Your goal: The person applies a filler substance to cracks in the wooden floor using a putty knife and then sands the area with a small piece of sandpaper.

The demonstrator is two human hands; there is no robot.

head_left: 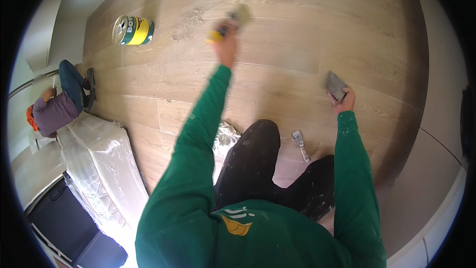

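My left hand (225,44) reaches forward over the wood-look floor (277,44), closed on a yellow-and-black handled scraper (239,15), blurred by motion. It is near a patch of pale debris (186,25). My right hand (346,97), farther right and nearer me, grips a grey flat rectangular blade or plate (336,84); its handle is hidden. A putty knife smeared with pale material (300,144) lies on the floor between my knee and my right arm.
A green-and-yellow can (133,30) lies at upper left. Another person (54,111) in a purple top sits beside the left wall. Plastic-covered items (101,154) and a dark panel (57,218) are at lower left, crumpled plastic (223,136) by my left knee. A wall (411,188) bounds the right.
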